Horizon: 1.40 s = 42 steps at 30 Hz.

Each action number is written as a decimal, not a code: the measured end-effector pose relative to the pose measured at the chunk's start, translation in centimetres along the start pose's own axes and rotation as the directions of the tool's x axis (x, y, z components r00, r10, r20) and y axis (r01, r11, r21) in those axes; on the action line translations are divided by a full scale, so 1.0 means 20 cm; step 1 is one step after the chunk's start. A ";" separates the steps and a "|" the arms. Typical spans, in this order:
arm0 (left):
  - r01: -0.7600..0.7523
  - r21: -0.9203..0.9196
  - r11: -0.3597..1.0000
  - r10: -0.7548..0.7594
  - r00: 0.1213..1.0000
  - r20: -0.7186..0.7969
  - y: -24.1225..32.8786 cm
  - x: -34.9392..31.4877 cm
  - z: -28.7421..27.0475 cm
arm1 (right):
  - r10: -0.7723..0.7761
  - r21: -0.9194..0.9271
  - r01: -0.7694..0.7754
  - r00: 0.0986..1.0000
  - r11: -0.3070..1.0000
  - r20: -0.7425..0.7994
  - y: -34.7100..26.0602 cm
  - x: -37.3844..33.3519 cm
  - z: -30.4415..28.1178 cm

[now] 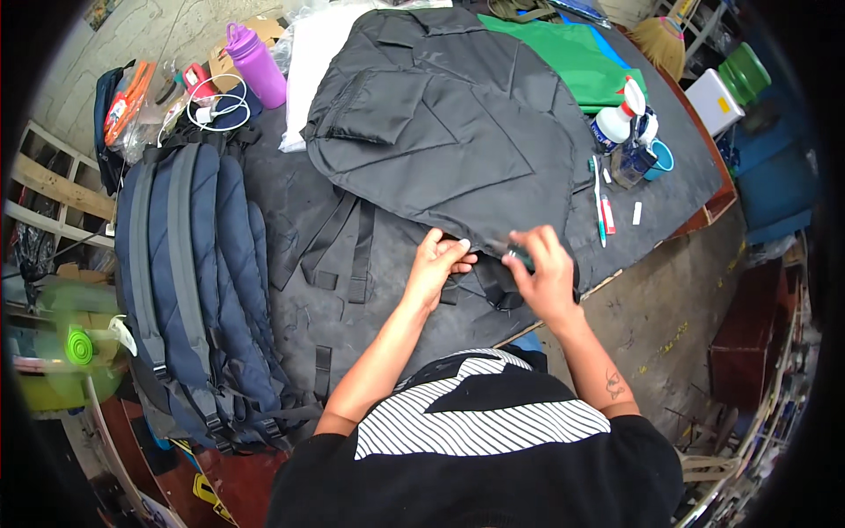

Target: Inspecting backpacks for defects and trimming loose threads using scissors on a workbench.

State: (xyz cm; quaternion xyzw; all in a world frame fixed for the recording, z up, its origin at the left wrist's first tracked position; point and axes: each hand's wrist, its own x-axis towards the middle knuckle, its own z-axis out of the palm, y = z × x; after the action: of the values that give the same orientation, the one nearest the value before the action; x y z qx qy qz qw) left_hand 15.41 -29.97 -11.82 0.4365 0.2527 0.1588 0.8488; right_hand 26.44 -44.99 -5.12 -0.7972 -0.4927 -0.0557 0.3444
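A black quilted fabric piece (pixel 484 114), with a flat pocket (pixel 370 106) sewn on its left part, lies spread over the dark tabletop. At its near edge my left hand (pixel 436 268) pinches the fabric border between thumb and fingers. Just to the right, my right hand (pixel 547 277) is closed around a small dark tool (pixel 519 253) whose tip points left at the same edge; motion blur hides its exact kind. Black webbing straps (pixel 361 251) hang from the near left edge of the piece, and more strap shows beneath my hands.
A navy backpack (pixel 194 264) stands at the left. Behind it are a purple bottle (pixel 257 66) and a white cable (pixel 216 101). Right of the fabric lie a spray bottle (pixel 619 116), a blue cup (pixel 660 158) and a toothbrush (pixel 598 198). Green fabric (pixel 572 57) lies behind.
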 end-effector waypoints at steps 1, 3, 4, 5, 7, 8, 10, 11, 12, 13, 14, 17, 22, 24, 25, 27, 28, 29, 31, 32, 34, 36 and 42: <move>0.004 0.018 1.000 -0.004 1.000 0.018 0.00 0.00 -0.01 | 0.029 0.023 -0.030 0.999 0.999 0.022 -0.01 -0.04 0.01; 0.017 0.038 0.999 -0.019 0.999 0.043 0.01 0.00 -0.02 | -0.011 -0.034 0.011 1.000 0.999 -0.011 -0.01 -0.08 0.04; 0.018 0.039 0.999 -0.020 0.999 0.043 0.01 0.00 -0.01 | -0.031 -0.068 0.029 0.999 0.997 -0.029 -0.01 -0.09 0.05; 0.003 0.095 0.995 -0.005 1.000 0.024 0.02 0.01 -0.01 | -0.031 -0.068 0.029 0.999 0.997 -0.029 -0.01 -0.09 0.06; -0.013 0.153 0.988 0.012 1.000 0.007 0.02 0.01 -0.01 | -0.087 -0.104 0.077 0.991 0.992 -0.097 -0.01 -0.09 0.09; -0.032 0.161 0.987 0.031 0.999 0.008 0.02 0.02 -0.01 | -0.088 -0.104 0.077 0.991 0.992 -0.100 -0.01 -0.08 0.10; -0.050 0.169 0.984 0.049 0.999 0.013 0.01 0.03 -0.01 | -0.116 -0.084 0.108 0.988 0.991 -0.100 -0.01 -0.08 0.13; -0.063 0.178 0.982 0.062 0.998 0.007 0.02 0.03 -0.01 | -0.132 -0.086 0.123 0.984 0.989 -0.116 0.00 -0.08 0.15; -0.075 0.187 0.980 0.076 0.997 0.001 0.02 0.03 -0.01 | -0.131 -0.088 0.121 0.984 0.989 -0.117 0.00 -0.07 0.16; -0.074 0.187 0.980 0.075 0.997 0.002 0.03 0.03 -0.01 | -0.155 -0.071 0.146 0.978 0.987 -0.138 0.00 -0.06 0.17; -0.057 0.198 0.978 0.056 0.998 0.008 0.05 0.02 -0.01 | -0.179 -0.054 0.172 0.971 0.984 -0.158 0.00 -0.06 0.18; -0.056 0.204 0.977 0.055 0.998 0.007 0.07 0.02 0.00 | -0.212 -0.057 0.205 0.963 0.977 -0.167 0.02 -0.05 0.21; -0.066 0.183 0.981 0.065 0.998 0.010 0.06 0.02 0.00 | -0.261 -0.062 0.254 0.949 0.965 -0.175 0.04 -0.04 0.22; -0.068 0.181 0.981 0.070 0.998 -0.008 0.05 0.02 -0.01 | -0.281 -0.044 0.278 0.951 0.960 -0.130 0.05 -0.04 0.22; -0.070 0.178 0.981 0.072 0.997 -0.009 0.04 0.03 -0.02 | -0.284 -0.044 0.281 0.950 0.959 -0.128 0.05 -0.04 0.21; -0.074 0.166 0.983 0.074 0.997 0.005 0.04 0.03 -0.02 | -0.283 -0.040 0.280 0.955 0.959 -0.091 0.05 -0.03 0.21; -0.075 0.164 0.984 0.075 0.997 0.004 0.03 0.03 -0.03 | -0.284 -0.040 0.282 0.954 0.959 -0.090 0.04 -0.04 0.20; -0.081 0.164 0.983 0.082 0.997 0.001 0.03 0.03 -0.03 | -0.267 -0.028 0.266 0.961 0.964 -0.069 0.04 -0.04 0.20; -0.087 0.165 0.982 0.089 0.996 -0.002 0.03 0.02 -0.03 | -0.251 -0.015 0.250 0.967 0.968 -0.046 0.03 -0.04 0.18; -0.081 0.151 0.985 0.082 0.997 0.001 0.03 0.02 -0.02 | -0.222 0.017 0.224 0.971 0.974 -0.089 0.02 -0.04 0.17; -0.074 0.137 0.988 0.074 0.997 0.004 0.04 0.02 -0.02 | -0.191 0.051 0.199 0.973 0.979 -0.131 0.02 -0.03 0.15; 0.007 0.023 1.000 -0.006 0.997 -0.071 0.05 0.02 -0.03 | -0.109 0.059 0.116 0.987 0.991 -0.117 0.04 -0.03 0.13; -0.040 0.145 0.989 0.043 0.999 -0.018 0.02 0.03 -0.04 | -0.042 0.130 0.048 0.998 0.990 -0.056 0.04 -0.05 0.12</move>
State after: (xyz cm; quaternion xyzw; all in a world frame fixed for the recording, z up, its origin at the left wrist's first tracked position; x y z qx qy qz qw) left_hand 15.44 -28.99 -11.98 0.5004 0.2633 0.1625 0.8086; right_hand 25.95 -44.51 -7.87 -0.7598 -0.5038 -0.0520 0.4076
